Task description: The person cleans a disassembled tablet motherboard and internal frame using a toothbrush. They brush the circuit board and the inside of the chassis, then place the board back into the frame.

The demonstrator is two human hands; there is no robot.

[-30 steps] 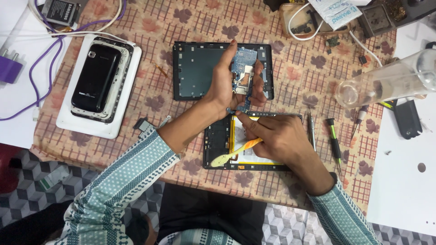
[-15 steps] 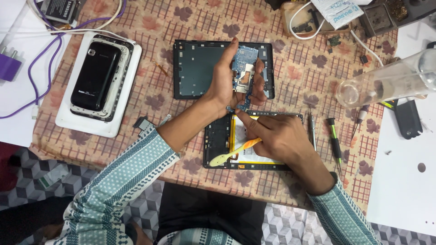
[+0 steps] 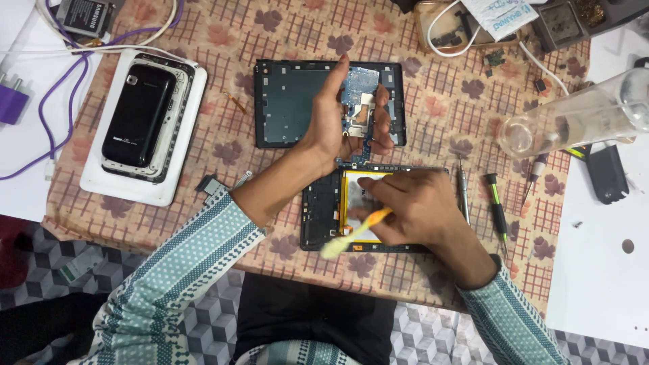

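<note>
Nothing much has moved since half a second ago: the left hand keeps pinching the small blue circuit board upright over the dark back cover, and the right hand, just below it, is closed around a yellow toothbrush over the opened tablet. Thin, light and likely fragile, the board is best held by its edges. Its long axis runs away from the person; the brush slants down-left.

A table under a patterned cloth; on it a dark tablet frame far centre; an opened tablet near; screwdrivers right; a white tray left.
</note>
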